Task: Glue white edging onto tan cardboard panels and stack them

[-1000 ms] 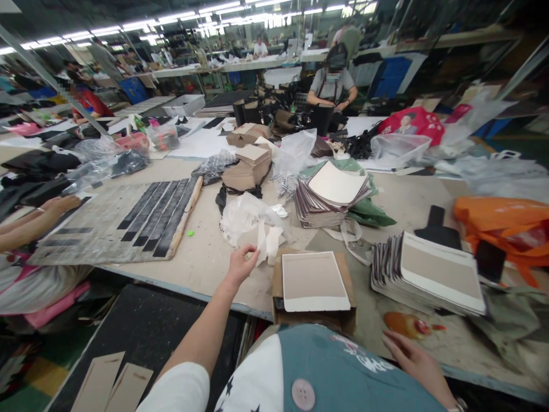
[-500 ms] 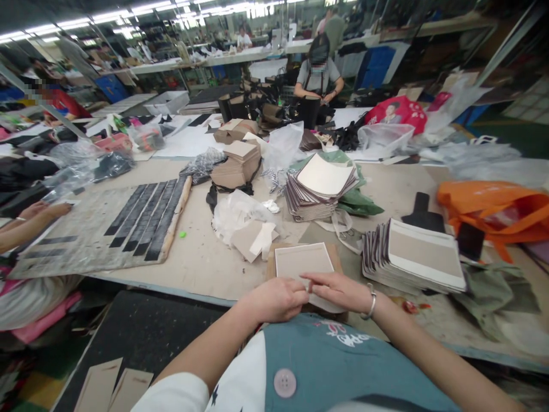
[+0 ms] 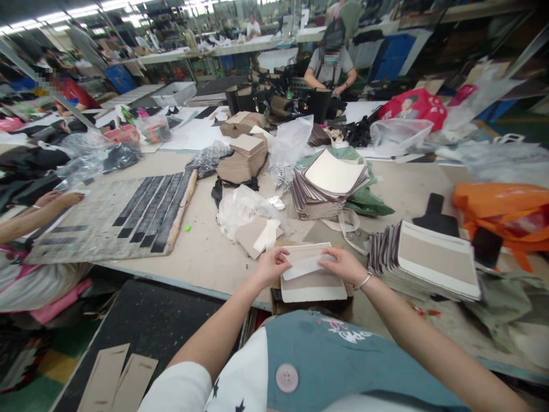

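Both hands are over a beige panel with white edges (image 3: 314,290), which lies on a brown board or box (image 3: 275,297) at the table's front edge. A white paper-like strip (image 3: 305,270) stretches between them, slightly tilted across the panel's far part. My left hand (image 3: 273,266) pinches the strip's left end between thumb and fingers. At its right end, my right hand (image 3: 346,265), with a bracelet on the wrist, pinches it too. Right of my hands stands a stack of similar panels with dark edges (image 3: 437,257). Whether the strip touches the panel along its whole length I cannot tell.
Another stack of cream panels (image 3: 330,183) sits beyond my hands. Plastic wrap and card scraps (image 3: 253,223) lie to the left. Farther left, a co-worker's hands (image 3: 64,200) are by a board with black strips (image 3: 154,212). An orange bag (image 3: 506,212) is at right.
My hands have moved apart and farther from my body. The white strip now shows stretched between them, above the panel. The view has shifted slightly.
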### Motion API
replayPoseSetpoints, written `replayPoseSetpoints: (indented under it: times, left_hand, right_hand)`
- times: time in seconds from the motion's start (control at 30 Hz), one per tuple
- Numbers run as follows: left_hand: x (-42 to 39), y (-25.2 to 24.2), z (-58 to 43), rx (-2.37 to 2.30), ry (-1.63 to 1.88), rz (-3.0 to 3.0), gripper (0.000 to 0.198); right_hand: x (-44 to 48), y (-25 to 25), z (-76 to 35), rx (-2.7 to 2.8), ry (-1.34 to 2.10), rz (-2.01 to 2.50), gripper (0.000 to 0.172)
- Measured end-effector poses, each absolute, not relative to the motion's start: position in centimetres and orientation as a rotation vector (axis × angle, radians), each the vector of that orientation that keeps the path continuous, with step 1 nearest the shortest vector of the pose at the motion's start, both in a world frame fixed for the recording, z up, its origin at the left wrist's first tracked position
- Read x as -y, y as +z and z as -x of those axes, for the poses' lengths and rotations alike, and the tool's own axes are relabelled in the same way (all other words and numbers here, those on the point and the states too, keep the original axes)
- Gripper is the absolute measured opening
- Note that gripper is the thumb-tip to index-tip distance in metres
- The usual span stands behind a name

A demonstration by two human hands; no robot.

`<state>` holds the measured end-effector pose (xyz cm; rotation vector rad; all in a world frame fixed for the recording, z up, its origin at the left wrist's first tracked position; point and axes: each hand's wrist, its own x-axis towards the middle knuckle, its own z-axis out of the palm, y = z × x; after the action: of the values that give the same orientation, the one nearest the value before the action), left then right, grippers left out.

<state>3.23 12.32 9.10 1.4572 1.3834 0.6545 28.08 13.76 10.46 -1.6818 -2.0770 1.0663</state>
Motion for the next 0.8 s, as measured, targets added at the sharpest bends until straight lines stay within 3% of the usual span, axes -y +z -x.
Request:
replayPoseSetpoints:
  times: [0.27,0.67,0.8]
  left_hand:
    - [-14.6,10.2,-5.1,-1.781,0.362,-1.943,0.040]
    - [-16.1,9.6,-5.6,-1.870,0.134,-2.199,0.045]
    - [-15.8,9.4,-5.5,-1.857,0.193,-2.157,0.047]
  right_hand:
    - [-14.9,9.8,-26.8,2.152,0.587,2.052,0.033]
    - [-15.2,9.7,-25.4,2.215,0.430,2.130,0.031]
    - [-15.0,9.4,-25.8,2.171,0.314,2.065,0.040]
